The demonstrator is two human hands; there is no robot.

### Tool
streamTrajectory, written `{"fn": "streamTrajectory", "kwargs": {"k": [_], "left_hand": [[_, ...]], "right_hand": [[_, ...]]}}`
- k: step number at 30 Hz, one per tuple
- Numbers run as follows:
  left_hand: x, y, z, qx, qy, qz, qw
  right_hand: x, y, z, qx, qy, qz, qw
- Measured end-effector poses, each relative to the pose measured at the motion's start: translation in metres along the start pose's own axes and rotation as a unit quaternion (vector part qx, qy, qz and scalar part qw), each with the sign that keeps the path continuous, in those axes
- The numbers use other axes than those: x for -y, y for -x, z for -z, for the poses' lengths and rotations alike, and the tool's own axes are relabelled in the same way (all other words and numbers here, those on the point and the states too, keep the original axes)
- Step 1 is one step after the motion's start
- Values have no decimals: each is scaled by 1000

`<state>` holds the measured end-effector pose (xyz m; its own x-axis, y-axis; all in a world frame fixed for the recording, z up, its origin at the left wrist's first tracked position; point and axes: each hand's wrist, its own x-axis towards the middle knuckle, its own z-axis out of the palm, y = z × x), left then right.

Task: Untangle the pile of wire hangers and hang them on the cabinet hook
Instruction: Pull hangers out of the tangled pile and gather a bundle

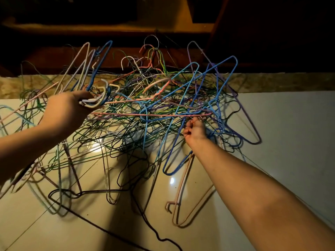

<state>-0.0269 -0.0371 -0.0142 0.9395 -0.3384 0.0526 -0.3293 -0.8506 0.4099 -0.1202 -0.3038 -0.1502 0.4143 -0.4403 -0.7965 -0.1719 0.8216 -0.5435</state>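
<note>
A big tangled pile of coloured wire hangers [137, 113] lies on the pale tiled floor [272, 124], reaching from the left edge to right of centre. My left hand [67, 109] grips a bunch of hanger hooks [96, 100], white, blue and pink, whose bodies fan up and left. My right hand [194, 130] is curled round wires at the pile's right side, just below a long pink hanger bar [154, 115] and beside a blue hanger [174, 160]. No cabinet hook is visible.
A dark wooden cabinet base [126, 57] runs along the top, above a speckled stone strip [272, 82]. A pink hanger [183, 201] lies apart on the floor near my right forearm. A black cord [154, 232] snakes toward the bottom edge.
</note>
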Motion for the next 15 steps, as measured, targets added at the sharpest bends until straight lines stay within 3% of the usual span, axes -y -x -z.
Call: {"fn": "streamTrajectory", "kwargs": {"k": [5,12,15], "left_hand": [[10,-9,8,-21,-12,44,999],[48,-15,15,5,167,165,972],[39,-16,19,13,167,169,971]], "right_hand": [[2,-4,-3,-39,-59,1,998],[3,5,-7,-75,47,35,995],[3,14,-11,-91,104,95,986]]}}
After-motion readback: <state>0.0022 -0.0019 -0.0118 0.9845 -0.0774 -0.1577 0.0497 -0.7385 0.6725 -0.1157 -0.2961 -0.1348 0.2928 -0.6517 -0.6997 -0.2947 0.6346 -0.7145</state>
